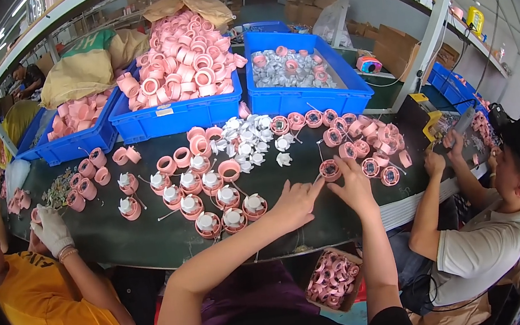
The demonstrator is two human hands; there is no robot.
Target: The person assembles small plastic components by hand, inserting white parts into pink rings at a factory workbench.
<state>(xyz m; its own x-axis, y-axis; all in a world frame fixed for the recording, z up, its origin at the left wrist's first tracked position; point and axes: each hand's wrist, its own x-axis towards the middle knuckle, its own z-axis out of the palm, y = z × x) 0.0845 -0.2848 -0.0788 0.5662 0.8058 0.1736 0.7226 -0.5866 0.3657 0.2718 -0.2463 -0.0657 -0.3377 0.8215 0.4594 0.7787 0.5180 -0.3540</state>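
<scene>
— Where does the pink ring [330,169] lie from the two hands?

— Right between their fingertips, on the dark counter [119,235], a little right of the scene's middle. The left hand [295,201] comes at it from the near left, its fingers stretched out flat and pointing far-right, the tips touching the ring's near-left edge. The right hand [354,187] sits just near and to the right of it, fingers curled down over the ring's near-right rim.

— Pinching it?

— The right hand looks to be pinching the rim, but the fingers cover the contact, so I cannot tell for sure. The left hand is spread, not gripping.

— Which hand is nearer?

— Both touch it or nearly so; the right hand sits closer over it.

— Any long axis?

— The ring is round and lies flat, opening upward. A thin pin [320,150] sticks out from its far side.

— And around it?

— More pink rings [371,142] lie far and right of it; white-capped rings [213,201] stand in rows to the left.
</scene>
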